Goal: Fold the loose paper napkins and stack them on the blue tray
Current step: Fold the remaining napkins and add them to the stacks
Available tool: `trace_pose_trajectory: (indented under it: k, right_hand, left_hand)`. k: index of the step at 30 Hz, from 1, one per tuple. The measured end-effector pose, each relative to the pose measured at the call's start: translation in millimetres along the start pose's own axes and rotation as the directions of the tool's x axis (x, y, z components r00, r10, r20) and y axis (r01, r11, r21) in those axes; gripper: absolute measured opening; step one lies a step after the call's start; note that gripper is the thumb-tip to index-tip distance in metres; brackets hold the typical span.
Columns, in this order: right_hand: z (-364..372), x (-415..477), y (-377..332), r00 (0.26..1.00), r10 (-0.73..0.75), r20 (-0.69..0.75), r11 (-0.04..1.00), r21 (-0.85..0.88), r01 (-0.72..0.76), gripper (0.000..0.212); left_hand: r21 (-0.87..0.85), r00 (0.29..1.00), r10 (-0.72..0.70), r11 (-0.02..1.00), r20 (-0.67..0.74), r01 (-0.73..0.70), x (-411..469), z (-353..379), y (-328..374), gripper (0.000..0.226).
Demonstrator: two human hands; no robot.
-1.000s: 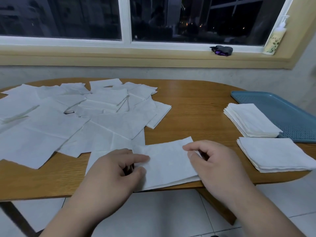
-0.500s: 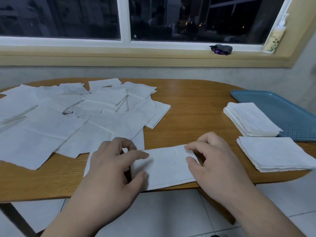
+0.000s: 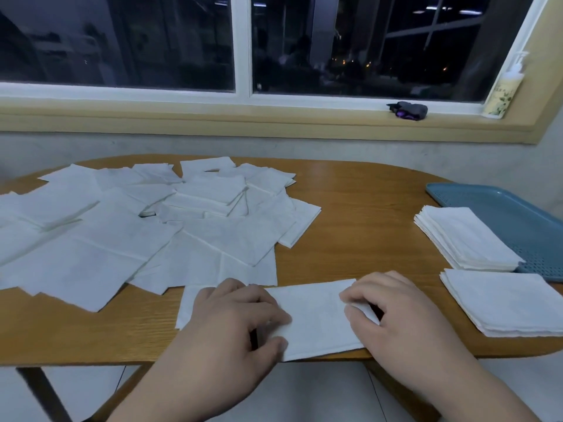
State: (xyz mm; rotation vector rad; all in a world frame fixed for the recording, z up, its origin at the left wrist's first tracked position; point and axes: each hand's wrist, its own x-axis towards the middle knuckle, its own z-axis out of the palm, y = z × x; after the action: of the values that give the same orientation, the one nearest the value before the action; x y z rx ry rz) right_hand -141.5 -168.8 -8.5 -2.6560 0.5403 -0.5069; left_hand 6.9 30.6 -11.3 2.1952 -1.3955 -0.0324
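Half-folded white paper napkin (image 3: 316,318) is being held at the near edge of the oval wooden table (image 3: 350,214): left part being pinched by the left hand (image 3: 231,324), right end by the right hand (image 3: 393,312). Loose white napkins (image 3: 122,239) are lying spread toward the left edge. Blue perforated tray (image 3: 499,205) is sitting at the right edge, one folded stack (image 3: 466,239) overlapping its near rim, second stack (image 3: 505,300) beside it.
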Motion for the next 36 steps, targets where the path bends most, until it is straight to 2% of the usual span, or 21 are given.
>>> trace_pose_trajectory:
  k: [4, 7, 12, 16, 20, 30, 36]
  right_hand:
    - [-12, 25, -19, 1.000, -0.002, -0.011, 0.994, 0.112, 0.003, 0.013]
    - [-13, 62, -48, 0.999, -0.035, 0.032, 0.987, 0.161, 0.029, 0.012]
    - [8, 141, -87, 0.991, -0.056, 0.121, 0.997, 0.062, 0.049, 0.014]
    - [40, 201, -100, 0.988, -0.077, 0.138, 0.997, 0.013, 0.075, 0.026]
    - [70, 240, -99, 0.988, -0.044, 0.151, 0.997, -0.059, 0.054, 0.028]
    - [98, 265, -102, 0.983, -0.060, 0.174, 0.977, -0.189, 0.093, 0.016]
    - [102, 268, -102, 0.987, -0.061, 0.146, 0.978, -0.188, 0.088, 0.024]
  left_hand:
    - [-0.065, 1.000, -0.018, 0.998, -0.013, 0.017, -1, -5, 0, 0.026]
    - [-0.052, 1.000, -0.013, 0.999, -0.009, 0.013, -2, -6, -1, 0.029]
    - [-0.077, 1.000, -0.021, 0.997, 0.000, 0.021, -3, -12, -8, 0.033]
    - [-0.116, 1.000, -0.024, 0.993, -0.012, 0.023, -3, -12, -8, 0.036]
    - [-0.133, 1.000, -0.019, 0.991, -0.003, 0.018, -2, -12, -10, 0.038]
    - [-0.147, 1.000, -0.024, 0.989, -0.004, 0.023, -1, -10, -13, 0.038]
    - [-0.142, 1.000, -0.024, 0.990, 0.002, 0.024, -1, -9, -13, 0.037]
